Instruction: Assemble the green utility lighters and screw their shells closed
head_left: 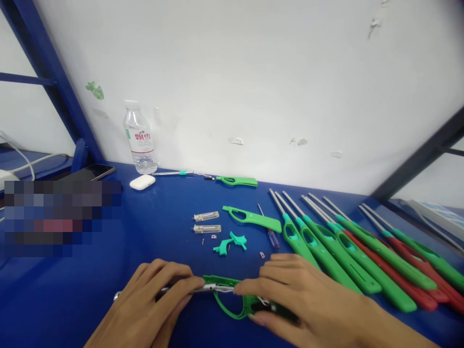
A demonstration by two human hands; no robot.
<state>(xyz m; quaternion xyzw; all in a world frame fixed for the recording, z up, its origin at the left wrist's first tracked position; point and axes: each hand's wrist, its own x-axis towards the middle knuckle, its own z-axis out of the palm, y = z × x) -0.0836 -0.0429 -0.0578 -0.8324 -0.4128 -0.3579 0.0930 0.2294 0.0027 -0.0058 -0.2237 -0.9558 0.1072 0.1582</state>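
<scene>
My left hand (154, 297) is closed around a metal lighter tube (207, 288), whose tip sticks out on its left side. Thin white wires run from the tube's end toward my right hand (290, 295). That hand grips an opened green lighter handle shell (249, 304), thumb and index finger pressing on it near the wires. A black part shows inside the shell; my fingers hide the rest of it. Just beyond lie teal trigger pieces (237, 240), small screws and two clear fuel tanks (207, 228). Another green handle half (257, 220) rests over a screwdriver (272, 238).
Several green and red long-necked lighters (322, 246) lie on the right. At the back are a water bottle (139, 140), a white earbud case (142, 182), a metal tube with wires (170, 173) and a green shell (237, 181). A phone (94, 171) lies at left, beside a blurred patch.
</scene>
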